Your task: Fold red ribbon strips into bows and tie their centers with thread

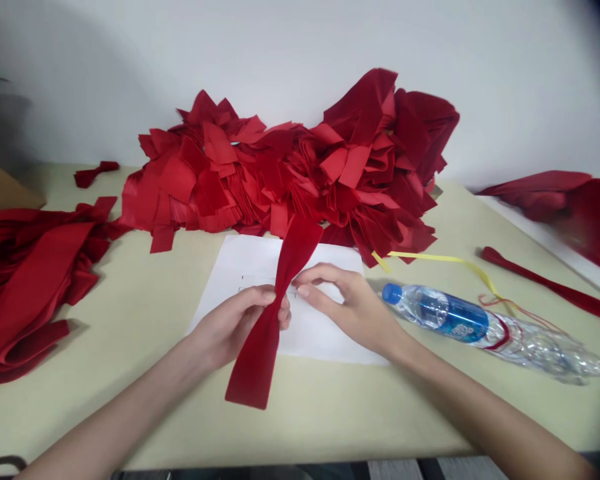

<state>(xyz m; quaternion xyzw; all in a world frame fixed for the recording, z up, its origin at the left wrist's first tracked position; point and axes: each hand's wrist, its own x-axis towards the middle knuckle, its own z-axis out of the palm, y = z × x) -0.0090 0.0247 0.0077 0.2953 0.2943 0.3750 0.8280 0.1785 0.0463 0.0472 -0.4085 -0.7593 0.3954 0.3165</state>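
Two hands work one red velvet strip (260, 363) over a white paper sheet (325, 330).
Its long axis slants from lower left to upper right, its narrowed middle clenched in the fingers of the left hand (235, 327). The right hand (353, 310) hangs loosely open just beside it. A heap of red cloth pieces (280, 177) lies behind, a crushed plastic bottle (480, 327) to the right.

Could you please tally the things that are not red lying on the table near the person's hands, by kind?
Paper sheets: 1
Plastic bottles: 1
Yellow ribbons: 1
Total: 3
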